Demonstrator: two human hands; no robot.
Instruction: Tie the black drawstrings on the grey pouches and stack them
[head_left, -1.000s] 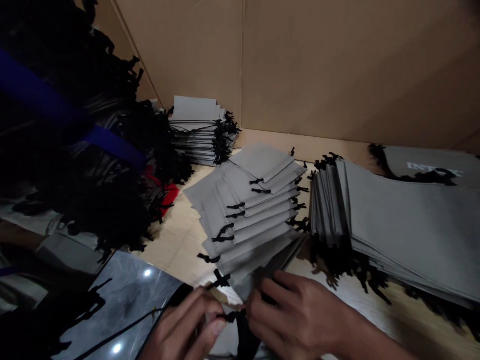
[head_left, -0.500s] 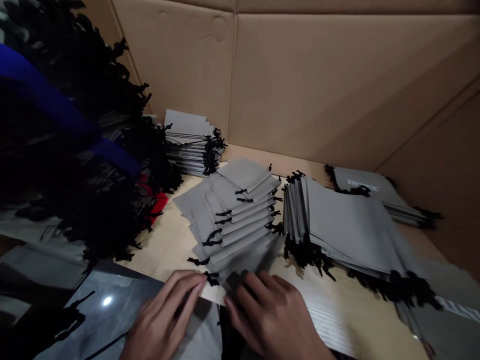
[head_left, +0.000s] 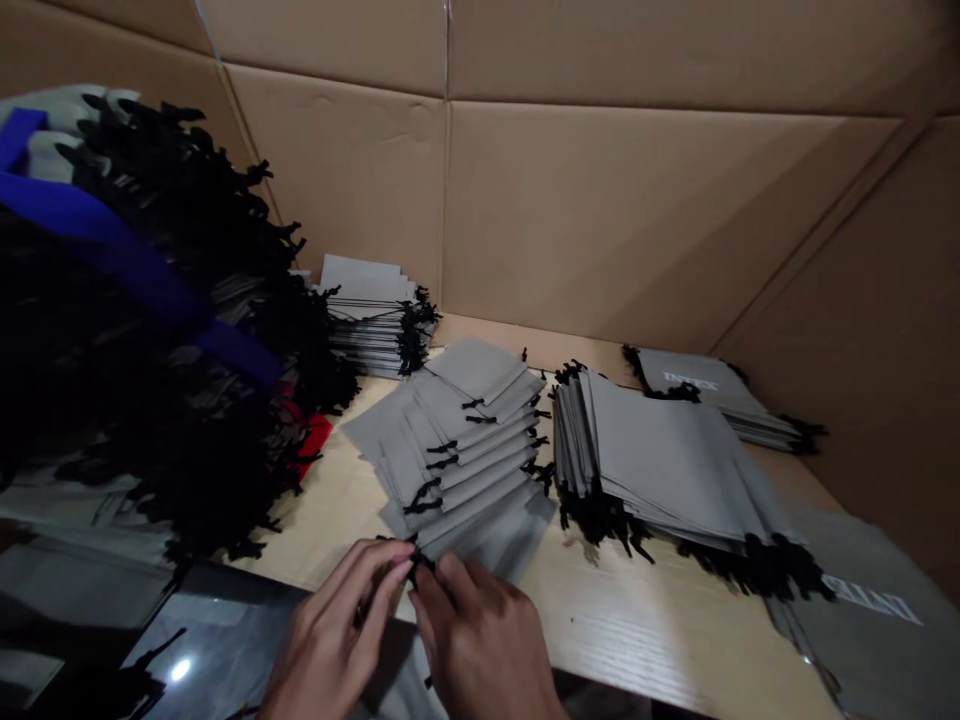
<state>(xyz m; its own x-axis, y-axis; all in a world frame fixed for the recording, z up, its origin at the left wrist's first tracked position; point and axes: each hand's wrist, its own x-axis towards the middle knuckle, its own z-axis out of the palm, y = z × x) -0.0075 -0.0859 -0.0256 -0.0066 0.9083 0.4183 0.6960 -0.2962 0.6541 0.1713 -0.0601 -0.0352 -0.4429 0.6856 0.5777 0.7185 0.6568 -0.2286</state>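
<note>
The left hand point(head_left: 330, 630) and right hand point(head_left: 476, 640) pinch close together on a black drawstring point(head_left: 420, 566) at the near corner of a fanned stack of grey pouches point(head_left: 457, 440) on the bench point(head_left: 600, 630); a hard tug could drag the stack askew.

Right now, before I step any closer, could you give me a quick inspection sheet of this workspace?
Surface: light wood table, a glossy dark sheet along its near edge.
Job's things: fanned stack of gray drawstring pouches; black drawcord at its near corner.
Hands: left hand and right hand meet at that drawcord; whether either grips it is hard to tell.
Clutter: heap of black-corded bags at left, with a blue strap and red cloth; further pouch stacks.
Cables: nothing seen.
Surroundings: cardboard walls.
</note>
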